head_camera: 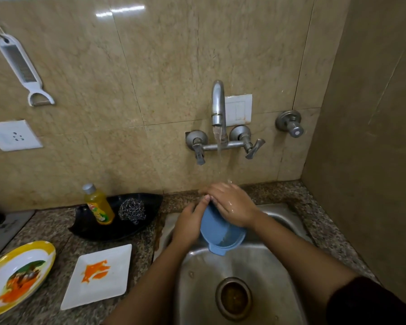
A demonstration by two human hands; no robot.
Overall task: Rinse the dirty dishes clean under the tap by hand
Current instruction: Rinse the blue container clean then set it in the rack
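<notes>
Right now the small blue plastic bowl (220, 235) is up over the back of the stainless steel sink (197, 266), tilted, with its little tab handle pointing down. The left hand (188, 226) grips the bowl's left side, thumb lying along the rim and the other fingers hidden behind it. The right hand (232, 207) lies across the upper rim, fingers pressed together and bent over the edge. Water runs from the curved metal wall tap (218, 102) onto the right hand's knuckles.

There is open basin below the bowl, down to the round drain (233, 299). On the right, just a narrow strip of speckled granite counter (319, 221) before the side wall. The left is crowded. A white square plate smeared with orange (99, 275) sits just beside the sink's left edge. A round yellow-rimmed plate with food scraps (17, 275) lies further left. Behind them a black boat-shaped tray (127, 228) holds a yellow dish-soap bottle (99, 205) and a steel wire scrubber (131, 211).

The bottle carries a red-and-green label, its writing too blurred to read.
</notes>
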